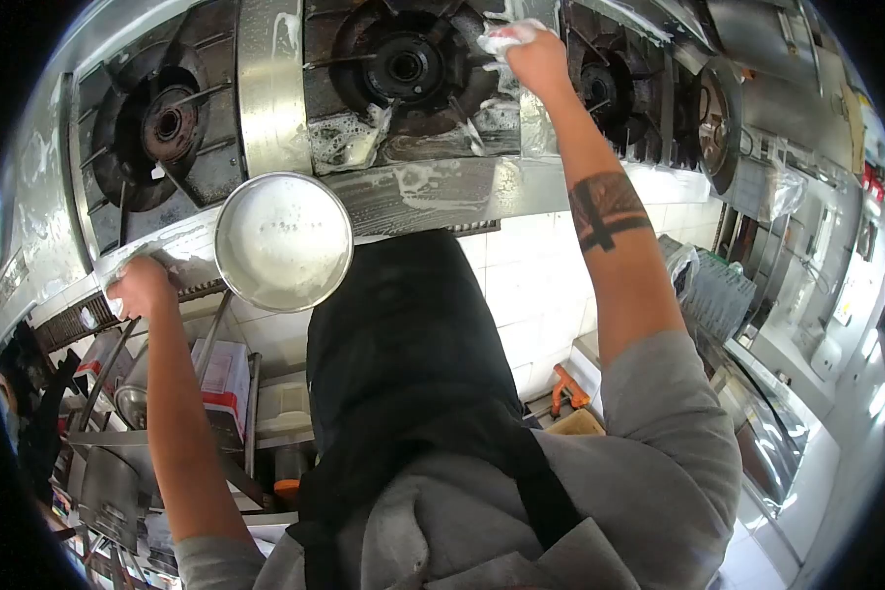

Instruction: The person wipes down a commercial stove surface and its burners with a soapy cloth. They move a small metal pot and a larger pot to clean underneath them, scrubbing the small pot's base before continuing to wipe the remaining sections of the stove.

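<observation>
My right hand (539,65) reaches forward over the steel strip between two burners and is closed on a foam-covered pad (503,37). White suds cover most of the pad, so its exact kind is hidden. My left hand (145,287) is closed at the front edge of the stove (442,189), with a bit of something white showing at its fingers. Between my arms, a round metal pan (283,241) of cloudy, soapy water sits on the front ledge. Foam (349,138) lies around the middle burner (403,64).
Another burner (167,120) is at the left, and a third (600,87) lies beyond my right forearm. Below the stove on the left, metal shelving holds a white and red box (224,379). An orange-handled object (567,388) rests low at the right.
</observation>
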The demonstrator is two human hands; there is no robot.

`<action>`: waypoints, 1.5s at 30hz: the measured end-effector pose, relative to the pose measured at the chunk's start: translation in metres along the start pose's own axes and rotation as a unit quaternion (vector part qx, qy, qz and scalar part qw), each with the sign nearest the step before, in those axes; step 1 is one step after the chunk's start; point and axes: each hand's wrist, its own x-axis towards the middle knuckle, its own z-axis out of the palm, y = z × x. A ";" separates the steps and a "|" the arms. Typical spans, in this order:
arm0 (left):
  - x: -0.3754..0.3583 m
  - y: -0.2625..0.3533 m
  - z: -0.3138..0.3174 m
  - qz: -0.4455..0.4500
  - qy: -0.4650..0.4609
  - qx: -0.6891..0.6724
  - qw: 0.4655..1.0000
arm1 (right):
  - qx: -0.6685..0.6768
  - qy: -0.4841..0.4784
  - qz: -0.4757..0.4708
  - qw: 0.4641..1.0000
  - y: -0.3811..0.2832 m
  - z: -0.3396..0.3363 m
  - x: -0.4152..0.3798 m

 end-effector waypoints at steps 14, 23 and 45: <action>0.013 -0.011 0.010 0.018 0.006 0.020 1.000 | -0.094 -0.049 0.029 0.994 0.026 -0.023 -0.009; 0.011 -0.012 0.008 0.016 0.005 0.006 1.000 | -0.054 -0.068 0.015 0.996 0.025 -0.027 -0.016; 0.004 -0.005 0.002 0.009 -0.008 0.001 1.000 | -0.020 -0.022 -0.064 0.997 0.025 -0.014 0.064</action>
